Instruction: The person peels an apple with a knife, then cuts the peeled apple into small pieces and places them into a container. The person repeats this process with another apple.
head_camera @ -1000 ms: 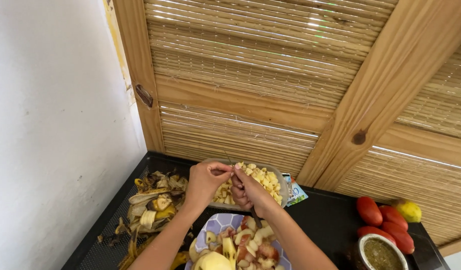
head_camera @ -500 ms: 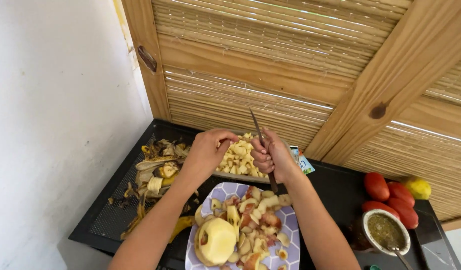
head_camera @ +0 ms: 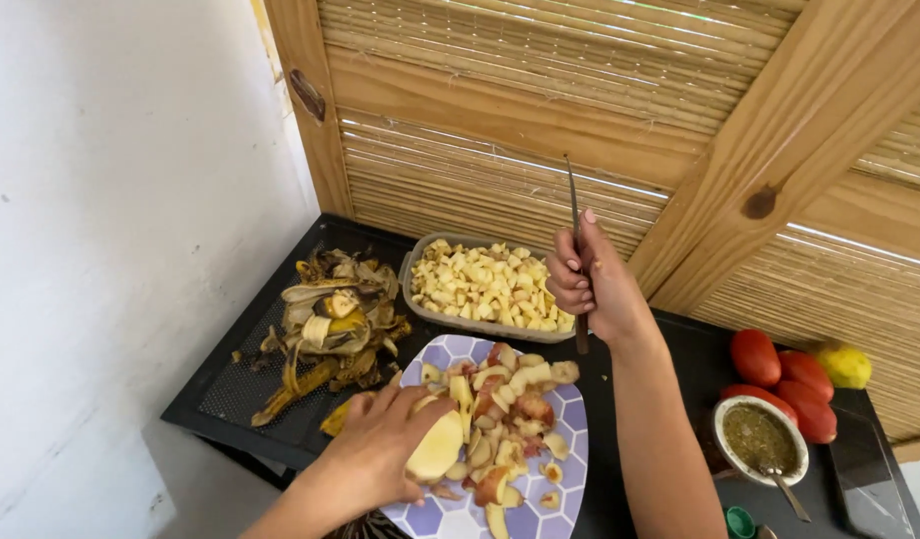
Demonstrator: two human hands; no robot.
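Compared with half a second earlier, the left hand (head_camera: 385, 449) has been lowered from the tray of diced pieces to the plate (head_camera: 570, 469), where a peeled, pale potato (head_camera: 436, 447) is now gripped, and the right hand (head_camera: 590, 284) has been raised slightly with the knife (head_camera: 574, 235). The left hand is laid palm down over the near left part of the plate, its fingers (head_camera: 420, 409) curled closed around the potato. The right hand is held upright above the far edge of the plate, just beside the right end of the tray, its fingers (head_camera: 565, 284) folded tightly round the dark handle so that the thin blade is pointed straight up. One rectangular tray (head_camera: 485, 284) heaped with diced potato is seen at the back of the dark tabletop (head_camera: 679, 359), one patterned plate of peelings and cut pieces lies near the front edge, and one pile of browned peels (head_camera: 330, 324) is heaped toward the left edge. At the right edge three red tomatoes (head_camera: 779, 374), one yellow lemon (head_camera: 844, 364) and one bowl of green sauce (head_camera: 759, 437) with a spoon are counted.
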